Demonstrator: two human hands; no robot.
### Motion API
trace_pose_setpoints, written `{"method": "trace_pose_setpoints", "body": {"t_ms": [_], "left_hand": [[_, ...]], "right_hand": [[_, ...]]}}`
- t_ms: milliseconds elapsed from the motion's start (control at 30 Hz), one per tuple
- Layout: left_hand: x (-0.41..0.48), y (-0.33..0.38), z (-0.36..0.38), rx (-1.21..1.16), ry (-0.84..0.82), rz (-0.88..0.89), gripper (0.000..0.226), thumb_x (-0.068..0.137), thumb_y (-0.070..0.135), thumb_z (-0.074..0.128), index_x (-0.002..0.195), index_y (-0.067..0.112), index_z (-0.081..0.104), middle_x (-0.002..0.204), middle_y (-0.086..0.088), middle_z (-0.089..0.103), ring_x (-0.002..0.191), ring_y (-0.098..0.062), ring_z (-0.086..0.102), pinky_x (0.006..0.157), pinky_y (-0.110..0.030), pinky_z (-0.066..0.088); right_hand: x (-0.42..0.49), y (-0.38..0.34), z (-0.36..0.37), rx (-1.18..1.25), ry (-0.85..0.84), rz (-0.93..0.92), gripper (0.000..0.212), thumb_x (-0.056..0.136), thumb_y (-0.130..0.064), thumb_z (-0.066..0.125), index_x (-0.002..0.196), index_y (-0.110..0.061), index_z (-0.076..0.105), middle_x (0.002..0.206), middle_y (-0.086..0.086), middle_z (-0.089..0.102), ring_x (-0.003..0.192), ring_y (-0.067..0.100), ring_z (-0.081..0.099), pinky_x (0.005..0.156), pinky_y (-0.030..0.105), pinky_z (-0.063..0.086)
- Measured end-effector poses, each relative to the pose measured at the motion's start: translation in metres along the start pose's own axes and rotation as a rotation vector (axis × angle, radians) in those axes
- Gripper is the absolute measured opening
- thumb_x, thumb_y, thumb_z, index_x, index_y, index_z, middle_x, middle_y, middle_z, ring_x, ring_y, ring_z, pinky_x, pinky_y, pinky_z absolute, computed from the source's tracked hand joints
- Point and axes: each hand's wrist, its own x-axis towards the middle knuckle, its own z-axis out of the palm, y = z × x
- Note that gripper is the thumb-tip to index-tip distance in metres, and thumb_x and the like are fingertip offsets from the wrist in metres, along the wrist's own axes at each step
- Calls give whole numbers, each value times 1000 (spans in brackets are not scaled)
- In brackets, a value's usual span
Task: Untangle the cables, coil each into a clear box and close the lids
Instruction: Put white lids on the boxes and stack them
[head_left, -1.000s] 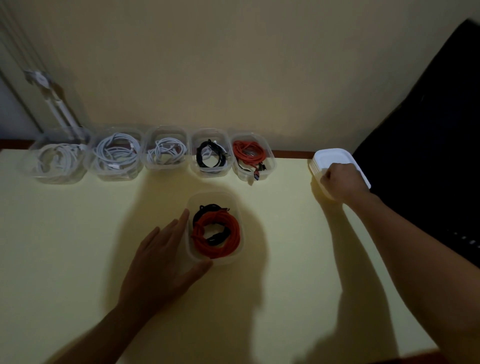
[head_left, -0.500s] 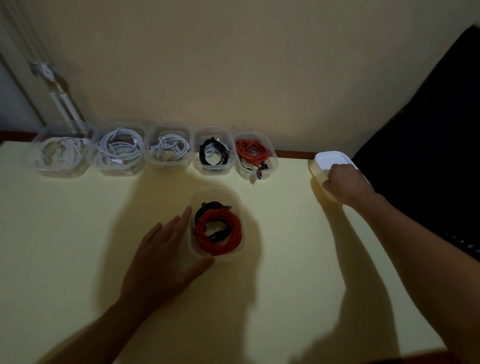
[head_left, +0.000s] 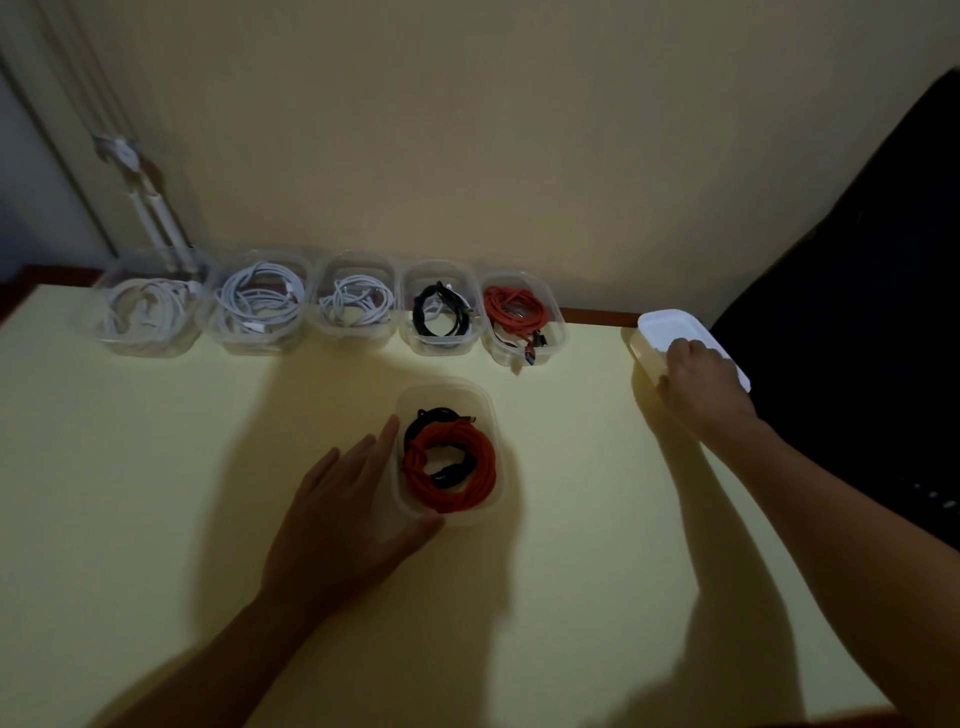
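Open box (head_left: 444, 385) sits central, long axis pointing away. Left hand (head_left: 343, 514) braces its left wall, fingers straight. Stacked lids (head_left: 665, 325) lie well right; right hand (head_left: 701, 387) curls over them, seemingly gripping one.

Left grip (head_left: 344, 512) flat, right grip (head_left: 698, 385) curled.
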Motion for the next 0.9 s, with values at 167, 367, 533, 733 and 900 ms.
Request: {"method": "trace_pose_setpoints", "body": {"t_ms": [167,367,533,733,900], "left_hand": [[-1,1,-1,-6,14,2,105,78,93,19,160,32,-3,162,8,29,148,-7,27,124,-36,15],[-1,2,-2,-24,31,3,105,79,92,25,160,30,2,160,6,32,147,-10,30,123,-34,14],[-2,4,-3,-41,35,8,105,78,92,24,160,31,0,159,5,35,146,-12,32,123,-35,15],[-2,4,-3,-25,41,8,108,76,93,22,160,29,2,159,4,36,147,-11,30,122,-34,14],[-1,4,-1,-7,63,9,109,78,92,29,160,22,16,155,1,43,142,-16,40,118,-42,27]], "right_hand": [[-1,5,0,-38,23,-1,14,98,-6,47,105,-3,58,101,15,60,88,34,60,71,36,31],[-12,7,-17,66,143,11,19,96,-5,53,108,4,64,105,22,62,91,40,60,79,46,47],[-44,-25,-43,410,314,-16,8,94,-7,58,94,-2,64,90,12,60,80,31,59,67,37,44],[-118,-121,-73,744,332,-199,13,81,-3,71,91,-9,65,80,0,58,68,11,47,63,22,30],[-154,-195,-81,576,291,-464,17,69,-1,78,69,-8,62,68,6,57,56,23,56,48,26,41]]}}
